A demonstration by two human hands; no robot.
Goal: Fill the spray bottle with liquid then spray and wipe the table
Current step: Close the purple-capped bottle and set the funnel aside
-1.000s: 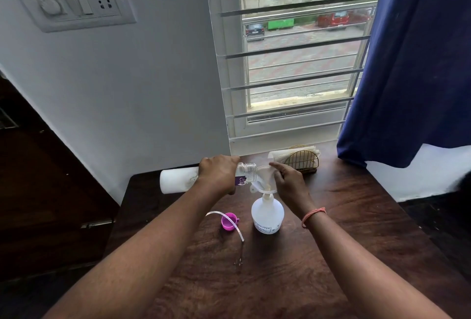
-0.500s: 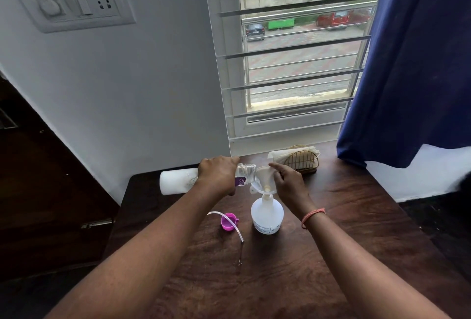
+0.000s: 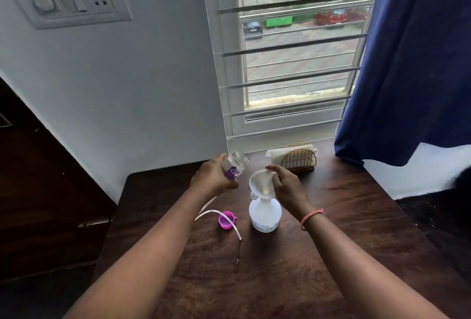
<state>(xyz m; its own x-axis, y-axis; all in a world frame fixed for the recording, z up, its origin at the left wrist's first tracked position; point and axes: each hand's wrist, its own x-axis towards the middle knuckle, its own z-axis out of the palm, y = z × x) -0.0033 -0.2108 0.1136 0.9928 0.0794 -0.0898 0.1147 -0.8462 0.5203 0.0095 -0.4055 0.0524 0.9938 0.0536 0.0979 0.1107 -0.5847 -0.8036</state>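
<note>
A white spray bottle (image 3: 265, 215) stands uncapped on the dark wooden table (image 3: 339, 219). In its neck sits a white funnel (image 3: 260, 183), and my right hand (image 3: 286, 187) pinches the funnel's rim. My left hand (image 3: 212, 179) grips a liquid bottle (image 3: 235, 165) with a clear neck and purple label; it is tipped back with its open mouth up, left of the funnel. The pink spray cap (image 3: 225, 220) with its curved white tube (image 3: 230, 221) lies on the table left of the spray bottle.
A gold wire holder with white napkins (image 3: 297, 159) stands at the table's back edge by the window. A blue curtain (image 3: 407, 63) hangs at the right. A white wall borders the table's back left; a dark cabinet stands left.
My left hand has swung the liquid bottle from lying level over the funnel to mouth-up, away to the left. My right hand stays on the funnel.
</note>
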